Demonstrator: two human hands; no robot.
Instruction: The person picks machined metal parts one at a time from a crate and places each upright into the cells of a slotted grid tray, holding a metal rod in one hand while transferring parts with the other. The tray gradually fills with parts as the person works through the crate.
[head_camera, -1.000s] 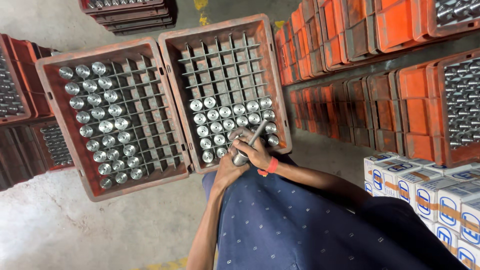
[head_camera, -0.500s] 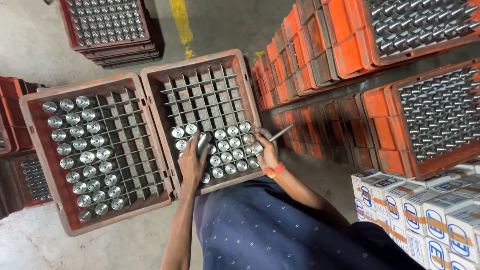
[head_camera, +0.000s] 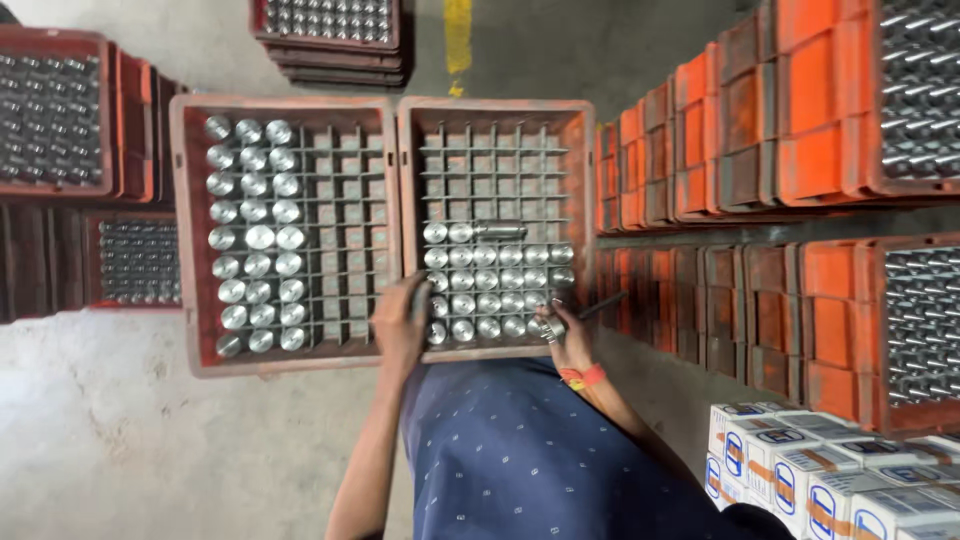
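Two reddish-brown plastic crates sit side by side on the concrete floor (head_camera: 110, 430), each split by a grid into small cells. The left hand (head_camera: 400, 325) rests on the near rim where the two crates meet, fingers curled loosely over the edge; it seems to hold nothing, though the fingertips are partly hidden. The right hand (head_camera: 570, 335) sits at the near right corner of the right crate (head_camera: 585, 180), closed around a thin dark rod (head_camera: 600, 305) that sticks out to the right past the crate wall. An orange band (head_camera: 583, 377) circles that wrist.

In the right crate, shiny metal cylinders (head_camera: 490, 290) stand upright in the nearer rows, and one more cylinder (head_camera: 498, 230) lies on its side across the grid just behind them. The farther cells are bare. The left crate (head_camera: 185, 230) holds upright cylinders along its left columns only.

Stacks of orange crates (head_camera: 790, 120) line the right side, and white cartons (head_camera: 800, 470) are piled at the lower right corner. More filled crates stand at the left and at the top.
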